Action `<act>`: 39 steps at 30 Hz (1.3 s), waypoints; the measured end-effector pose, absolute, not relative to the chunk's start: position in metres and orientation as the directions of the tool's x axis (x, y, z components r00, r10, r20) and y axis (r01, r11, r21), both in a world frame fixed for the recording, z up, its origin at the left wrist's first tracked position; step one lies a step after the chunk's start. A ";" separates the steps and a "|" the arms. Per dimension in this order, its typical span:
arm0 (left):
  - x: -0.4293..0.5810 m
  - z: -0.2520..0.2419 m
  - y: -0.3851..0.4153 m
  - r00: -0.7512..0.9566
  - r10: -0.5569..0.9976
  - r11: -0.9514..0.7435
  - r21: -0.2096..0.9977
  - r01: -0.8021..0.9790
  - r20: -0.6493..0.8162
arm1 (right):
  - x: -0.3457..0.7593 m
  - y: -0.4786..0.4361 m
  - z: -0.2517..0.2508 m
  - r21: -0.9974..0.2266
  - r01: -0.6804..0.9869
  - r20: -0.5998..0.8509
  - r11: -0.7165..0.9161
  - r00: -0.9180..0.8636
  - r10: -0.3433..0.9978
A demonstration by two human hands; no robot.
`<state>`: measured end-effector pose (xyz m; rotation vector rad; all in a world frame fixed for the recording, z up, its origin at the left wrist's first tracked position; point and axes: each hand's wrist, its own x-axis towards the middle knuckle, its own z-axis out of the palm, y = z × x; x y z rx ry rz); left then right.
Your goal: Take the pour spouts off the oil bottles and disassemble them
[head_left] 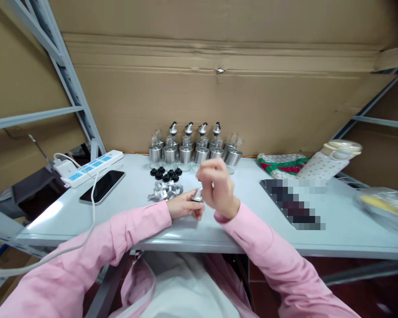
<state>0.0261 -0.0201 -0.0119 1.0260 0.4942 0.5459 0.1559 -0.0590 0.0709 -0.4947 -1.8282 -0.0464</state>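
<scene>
Near the table's front edge, my left hand (185,206) holds a silver pourer top (198,195) between its fingers. My right hand (216,184) is raised just to the right of it and above, its fingers curled closed; what they hold, if anything, is hidden. Left of the pourer top lies a pile of silver metal parts (166,190), close to my left hand. Behind that pile sit several black stoppers (166,175). Rows of glass bottles with steel sleeves (185,154) stand at the back, and some in the rear row carry silver and black pourers (189,128).
On the left are a power strip (96,167), a black phone (102,186) and a white cable crossing my left sleeve. To the right lie a patterned cloth (281,163), a dotted white container (325,163), a pixelated dark object (292,204) and a plastic-wrapped item (384,205).
</scene>
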 end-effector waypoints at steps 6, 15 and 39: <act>0.023 -0.011 -0.017 0.846 0.528 0.337 0.932 -0.131 -0.072 | 0.196 0.009 0.052 -0.541 0.408 0.750 0.736 -0.161 0.641; 0.021 -0.011 -0.016 0.870 0.492 0.304 0.943 -0.139 -0.030 | 0.201 0.001 0.045 -0.888 0.114 0.218 0.445 -0.748 0.627; 0.014 0.013 -0.021 0.916 0.400 0.423 0.883 -0.204 0.020 | 0.187 -0.001 0.032 -0.966 -0.233 0.245 0.113 -0.674 0.697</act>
